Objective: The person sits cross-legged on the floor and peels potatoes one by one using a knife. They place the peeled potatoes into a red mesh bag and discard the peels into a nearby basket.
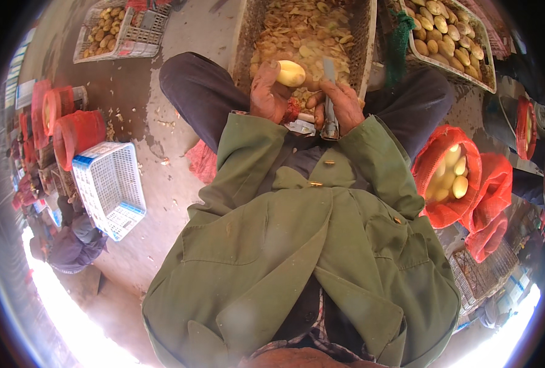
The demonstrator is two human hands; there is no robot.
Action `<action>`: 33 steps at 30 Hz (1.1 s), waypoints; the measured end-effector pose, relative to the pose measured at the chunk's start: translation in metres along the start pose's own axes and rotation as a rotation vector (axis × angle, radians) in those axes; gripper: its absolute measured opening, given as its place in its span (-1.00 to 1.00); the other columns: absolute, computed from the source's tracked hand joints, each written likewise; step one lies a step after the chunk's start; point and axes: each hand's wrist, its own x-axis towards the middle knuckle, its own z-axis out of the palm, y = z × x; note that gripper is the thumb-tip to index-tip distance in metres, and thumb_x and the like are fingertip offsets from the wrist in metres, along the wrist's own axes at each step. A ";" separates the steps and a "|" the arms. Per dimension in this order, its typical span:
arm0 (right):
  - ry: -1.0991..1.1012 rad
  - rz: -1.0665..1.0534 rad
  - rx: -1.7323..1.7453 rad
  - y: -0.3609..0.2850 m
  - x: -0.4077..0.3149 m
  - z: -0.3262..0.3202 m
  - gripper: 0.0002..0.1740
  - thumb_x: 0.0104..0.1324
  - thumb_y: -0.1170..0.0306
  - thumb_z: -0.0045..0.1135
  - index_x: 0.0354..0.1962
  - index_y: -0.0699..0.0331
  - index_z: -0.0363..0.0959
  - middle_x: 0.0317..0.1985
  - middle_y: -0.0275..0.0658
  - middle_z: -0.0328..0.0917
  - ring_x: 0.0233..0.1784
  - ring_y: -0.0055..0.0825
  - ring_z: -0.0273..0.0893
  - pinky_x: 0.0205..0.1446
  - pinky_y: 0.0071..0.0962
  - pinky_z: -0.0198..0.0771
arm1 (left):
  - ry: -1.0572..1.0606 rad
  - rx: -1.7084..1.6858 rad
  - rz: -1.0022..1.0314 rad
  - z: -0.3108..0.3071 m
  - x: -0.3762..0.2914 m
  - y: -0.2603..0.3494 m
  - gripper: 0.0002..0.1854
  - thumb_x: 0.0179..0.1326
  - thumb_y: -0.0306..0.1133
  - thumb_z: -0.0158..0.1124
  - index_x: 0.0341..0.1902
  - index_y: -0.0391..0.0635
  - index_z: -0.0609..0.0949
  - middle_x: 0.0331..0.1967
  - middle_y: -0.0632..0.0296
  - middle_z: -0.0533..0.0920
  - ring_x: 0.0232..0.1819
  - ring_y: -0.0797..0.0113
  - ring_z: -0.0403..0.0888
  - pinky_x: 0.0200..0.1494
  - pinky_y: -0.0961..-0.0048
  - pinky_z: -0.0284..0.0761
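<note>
My left hand (268, 94) grips a potato (291, 73) with a pale peeled surface, above the near left part of a long plastic crate. In my right hand (343, 103) is a long, narrow grey tool (329, 69), perhaps a peeler, its far end pointing away from me over the crate. The tool and the potato are apart. Many thin peelings (307, 27) and murky liquid fill the crate (370, 41) between my knees. Red netting lies between my hands, partly hidden by them.
Unpeeled potatoes (447, 39) fill a crate at the front right. A red mesh bag (465, 138) at my right holds pale peeled potatoes (459, 186). Left are a crate of small potatoes (104, 32), a white-and-blue crate (137, 184) and red mesh bags (81, 133).
</note>
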 end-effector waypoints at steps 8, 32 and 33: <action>0.071 -0.178 -0.125 -0.001 0.003 0.003 -0.64 0.47 0.21 -0.08 -0.12 0.38 0.45 -0.46 -0.20 0.59 -0.65 -0.55 0.48 -0.60 -0.55 0.40 | -0.047 0.123 -0.141 0.020 -0.014 0.002 -0.65 0.34 -0.40 0.07 0.14 -0.31 0.46 -0.03 -0.03 0.61 -0.08 0.18 0.62 0.07 0.30 0.51; -0.034 -0.554 -0.637 -0.009 -0.017 0.000 -0.64 0.53 0.18 -0.09 -0.03 0.33 0.46 -0.49 -0.37 0.45 -0.51 -0.69 0.39 -0.46 -0.61 0.29 | -0.317 -0.342 -0.294 0.005 -0.014 0.009 -0.51 0.46 0.00 -0.23 0.05 -0.19 0.46 -0.46 0.10 0.50 -0.71 0.43 0.32 -0.63 0.38 0.37; -0.038 -0.555 -0.636 -0.009 -0.016 0.000 -0.64 0.53 0.19 -0.08 -0.03 0.33 0.46 -0.49 -0.37 0.45 -0.52 -0.69 0.39 -0.46 -0.60 0.29 | -0.330 -0.345 -0.285 0.004 -0.013 0.008 -0.45 0.45 0.01 -0.22 0.10 -0.27 0.45 -0.45 0.10 0.50 -0.70 0.45 0.32 -0.62 0.38 0.39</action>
